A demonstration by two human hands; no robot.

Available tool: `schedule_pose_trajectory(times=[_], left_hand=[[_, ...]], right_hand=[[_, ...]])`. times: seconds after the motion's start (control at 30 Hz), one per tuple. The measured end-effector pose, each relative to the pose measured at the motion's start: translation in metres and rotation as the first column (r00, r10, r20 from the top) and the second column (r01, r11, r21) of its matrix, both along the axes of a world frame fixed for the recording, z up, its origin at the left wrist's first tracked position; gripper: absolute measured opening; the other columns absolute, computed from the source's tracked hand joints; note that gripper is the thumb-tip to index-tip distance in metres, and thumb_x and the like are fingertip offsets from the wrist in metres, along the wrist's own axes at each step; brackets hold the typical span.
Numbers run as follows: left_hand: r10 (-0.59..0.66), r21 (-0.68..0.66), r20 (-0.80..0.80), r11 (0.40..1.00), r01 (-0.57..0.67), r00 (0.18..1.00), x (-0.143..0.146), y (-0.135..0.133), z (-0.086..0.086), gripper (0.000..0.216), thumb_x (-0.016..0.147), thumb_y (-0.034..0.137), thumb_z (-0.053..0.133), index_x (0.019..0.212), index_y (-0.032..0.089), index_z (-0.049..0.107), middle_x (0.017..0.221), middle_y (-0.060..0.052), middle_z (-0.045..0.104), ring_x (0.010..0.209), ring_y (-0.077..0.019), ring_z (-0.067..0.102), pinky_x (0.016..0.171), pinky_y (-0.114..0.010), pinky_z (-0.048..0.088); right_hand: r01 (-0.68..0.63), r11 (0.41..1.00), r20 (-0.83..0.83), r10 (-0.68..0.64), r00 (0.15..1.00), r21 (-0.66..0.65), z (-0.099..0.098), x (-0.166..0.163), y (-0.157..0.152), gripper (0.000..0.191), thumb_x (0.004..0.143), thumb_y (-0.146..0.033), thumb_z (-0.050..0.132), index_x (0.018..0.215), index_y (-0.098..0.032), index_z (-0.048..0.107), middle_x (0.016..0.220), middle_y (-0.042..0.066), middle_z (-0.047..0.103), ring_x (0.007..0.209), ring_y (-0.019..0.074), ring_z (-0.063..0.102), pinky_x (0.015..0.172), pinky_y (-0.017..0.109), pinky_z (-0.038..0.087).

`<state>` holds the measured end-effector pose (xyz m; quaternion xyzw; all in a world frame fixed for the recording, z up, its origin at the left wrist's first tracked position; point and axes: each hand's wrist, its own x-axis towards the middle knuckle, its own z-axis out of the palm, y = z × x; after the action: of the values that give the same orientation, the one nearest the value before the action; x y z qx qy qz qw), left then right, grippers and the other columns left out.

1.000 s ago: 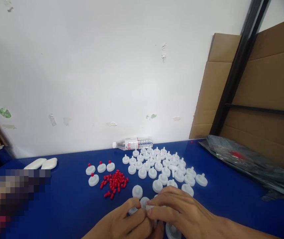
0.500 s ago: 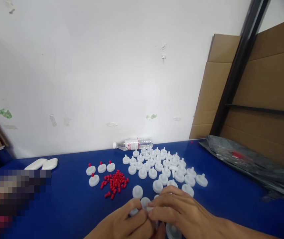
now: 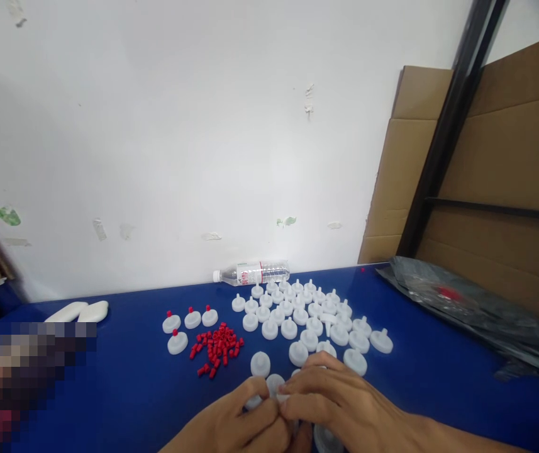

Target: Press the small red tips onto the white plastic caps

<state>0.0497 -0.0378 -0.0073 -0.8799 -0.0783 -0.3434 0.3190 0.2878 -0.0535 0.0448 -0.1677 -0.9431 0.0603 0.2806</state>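
At the bottom middle, my left hand (image 3: 245,420) and my right hand (image 3: 347,396) meet, fingers bent and pressed together. Between the fingertips shows a bit of a white nozzle cap (image 3: 283,398), mostly hidden by the hands. Other white caps lie close around them, one upright cap (image 3: 260,364) just beyond my left hand and another (image 3: 355,362) past my right. Beyond stands a large cluster of white nozzle caps (image 3: 288,328). Left of it is a pile of small red tip covers (image 3: 218,346). Several white caps with red tips (image 3: 177,341) stand farther left.
A clear plastic bottle (image 3: 269,272) lies along the wall at the back of the blue table (image 3: 122,384). Two white rounded objects (image 3: 94,312) sit at the left. A grey plastic bag (image 3: 458,308) rests at the right, near cardboard (image 3: 405,176) and a dark metal post (image 3: 443,145).
The hands keep almost the same grip and place. The whole view has shifted very slightly; the caps and red tip covers lie as before.
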Motion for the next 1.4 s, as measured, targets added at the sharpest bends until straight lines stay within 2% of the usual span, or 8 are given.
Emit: schedule_pose_trajectory(times=[0.17, 0.4, 0.5, 0.73, 0.87, 1.1, 1.27, 1.4], left_hand=[[0.018, -0.007, -0.028, 1.000, -0.019, 0.999, 0.001, -0.003, 0.006, 0.028, 0.094, -0.001, 0.054, 0.100, 0.015, 0.075, 0.079, 0.004, 0.065, 0.069, -0.0093, 0.058, 0.073, -0.025, 0.056], [0.025, -0.005, -0.041, 1.000, -0.025, 0.999, 0.000, -0.001, 0.003, 0.025, 0.094, 0.000, 0.057, 0.101, 0.015, 0.075, 0.084, 0.003, 0.068, 0.073, -0.0100, 0.060, 0.077, -0.026, 0.057], [0.009, -0.018, -0.038, 1.000, -0.010, 0.999, 0.000, -0.002, 0.004, 0.021, 0.094, 0.001, 0.058, 0.096, 0.014, 0.074, 0.080, 0.003, 0.064, 0.070, -0.0096, 0.059, 0.074, -0.027, 0.056], [0.134, -0.125, -0.039, 0.983, -0.138, 0.990, 0.000, -0.015, 0.021, 0.012, 0.100, 0.018, 0.062, 0.097, 0.014, 0.073, 0.076, 0.002, 0.066, 0.070, -0.0117, 0.062, 0.076, -0.030, 0.059], [0.141, -0.121, -0.012, 0.983, -0.141, 0.990, 0.001, -0.018, 0.029, 0.017, 0.101, 0.011, 0.056, 0.102, 0.014, 0.073, 0.078, 0.001, 0.068, 0.073, -0.0118, 0.064, 0.082, -0.029, 0.059], [0.112, -0.138, -0.045, 0.983, -0.117, 0.993, -0.004, -0.016, 0.031, 0.023, 0.096, 0.004, 0.058, 0.109, 0.017, 0.072, 0.090, -0.001, 0.073, 0.086, -0.0135, 0.067, 0.093, -0.033, 0.059], [-0.010, -0.131, 0.190, 0.991, 0.036, 0.982, -0.007, -0.006, 0.011, 0.015, 0.100, 0.015, 0.058, 0.106, 0.017, 0.071, 0.097, -0.001, 0.074, 0.092, -0.0126, 0.067, 0.094, -0.029, 0.059], [0.090, -0.236, 0.361, 0.972, -0.003, 0.928, 0.000, -0.007, 0.007, 0.026, 0.105, 0.029, 0.053, 0.118, 0.011, 0.066, 0.100, -0.006, 0.075, 0.101, -0.0147, 0.069, 0.095, -0.027, 0.060]], right_hand=[[-0.018, 0.999, -0.002, 0.018, 1.000, -0.028, -0.003, -0.003, 0.001, 0.041, 0.101, -0.042, 0.062, 0.134, -0.020, 0.051, 0.116, 0.008, 0.072, 0.108, 0.0193, 0.070, 0.103, 0.032, 0.051], [-0.006, 1.000, 0.018, 0.007, 1.000, -0.022, -0.010, -0.003, 0.006, 0.043, 0.097, -0.035, 0.068, 0.133, -0.021, 0.050, 0.118, 0.009, 0.070, 0.107, 0.0195, 0.069, 0.104, 0.034, 0.050], [-0.046, 0.999, -0.106, 0.048, 0.993, 0.020, -0.023, -0.007, 0.011, 0.037, 0.096, -0.032, 0.066, 0.126, -0.020, 0.050, 0.101, 0.005, 0.070, 0.090, 0.0175, 0.069, 0.092, 0.033, 0.054], [0.030, 0.999, -0.065, -0.031, 0.997, -0.014, -0.022, -0.006, 0.009, 0.038, 0.103, -0.034, 0.059, 0.138, -0.022, 0.048, 0.126, 0.010, 0.070, 0.113, 0.0179, 0.068, 0.102, 0.033, 0.053], [0.098, 0.995, -0.045, -0.098, 0.994, 0.013, -0.017, -0.006, 0.005, 0.040, 0.103, -0.041, 0.061, 0.137, -0.023, 0.050, 0.128, 0.009, 0.071, 0.116, 0.0190, 0.069, 0.104, 0.033, 0.054], [0.030, 0.999, -0.188, -0.033, 0.982, -0.016, -0.025, -0.008, 0.008, 0.037, 0.097, -0.020, 0.059, 0.133, -0.022, 0.049, 0.118, 0.008, 0.072, 0.104, 0.0194, 0.070, 0.094, 0.035, 0.057], [-0.010, 1.000, -0.211, 0.004, 0.978, -0.025, -0.024, -0.003, 0.010, 0.042, 0.099, -0.022, 0.059, 0.138, -0.024, 0.043, 0.129, 0.012, 0.068, 0.114, 0.0190, 0.069, 0.094, 0.030, 0.058], [-0.038, 0.999, -0.157, 0.036, 0.987, -0.008, -0.014, -0.001, 0.005, 0.028, 0.107, -0.033, 0.053, 0.133, -0.023, 0.048, 0.127, 0.010, 0.071, 0.118, 0.0188, 0.069, 0.100, 0.028, 0.056]])
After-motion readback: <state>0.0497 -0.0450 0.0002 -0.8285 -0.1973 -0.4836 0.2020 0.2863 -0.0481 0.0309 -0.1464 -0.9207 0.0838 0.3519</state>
